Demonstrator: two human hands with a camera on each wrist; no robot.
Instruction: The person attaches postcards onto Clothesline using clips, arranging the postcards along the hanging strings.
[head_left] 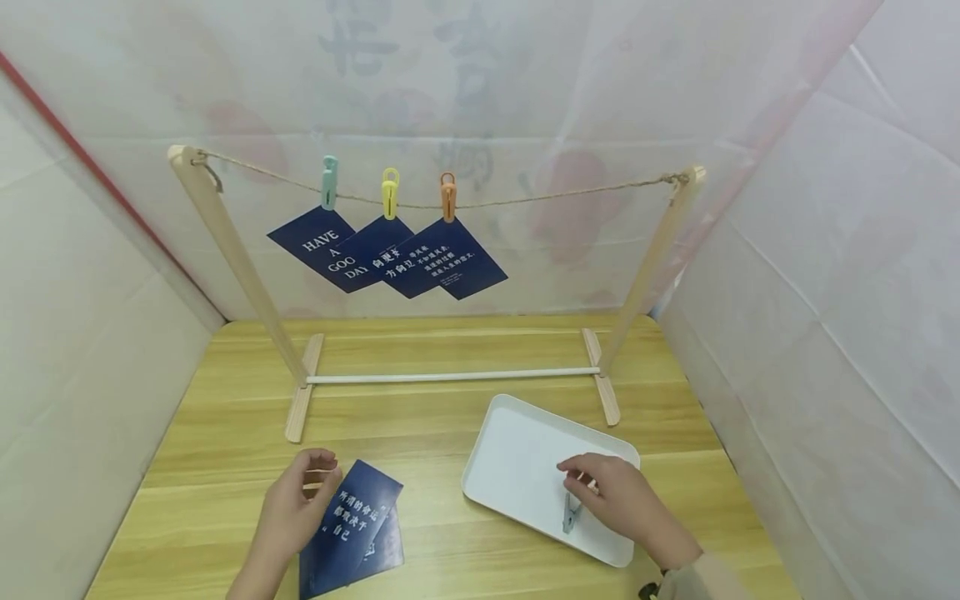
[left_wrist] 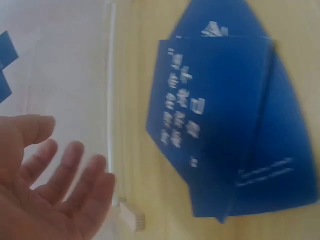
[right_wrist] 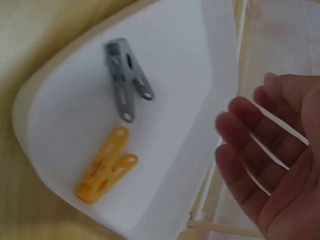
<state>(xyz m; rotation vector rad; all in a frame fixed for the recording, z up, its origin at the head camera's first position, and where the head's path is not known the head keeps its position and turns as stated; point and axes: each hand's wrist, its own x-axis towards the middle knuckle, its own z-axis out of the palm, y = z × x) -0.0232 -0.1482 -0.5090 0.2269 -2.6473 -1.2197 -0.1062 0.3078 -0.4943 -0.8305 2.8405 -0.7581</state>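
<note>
My left hand (head_left: 294, 507) hovers beside a small pile of blue cards (head_left: 347, 527) with white lettering, its fingers relaxed and nothing in them. The left wrist view shows the cards (left_wrist: 215, 110) overlapping at angles, apart from the fingers. Over the white tray (head_left: 517, 454) is my right hand (head_left: 618, 498), loosely curved and holding nothing. A grey clothespin (right_wrist: 120, 80) and a yellow-orange clothespin (right_wrist: 102, 172) lie in that tray. From the head, the grey clothespin (head_left: 570, 514) shows just under the right fingertips, while the hand hides the yellow-orange one.
Behind the hands stands a wooden frame (head_left: 243, 271) with a twine line (head_left: 555, 196) across it. Three blue cards (head_left: 468, 267) hang overlapping there from a teal clothespin (head_left: 329, 185), a yellow clothespin (head_left: 389, 200) and an orange clothespin (head_left: 448, 204). A white rod (head_left: 450, 377) joins the feet.
</note>
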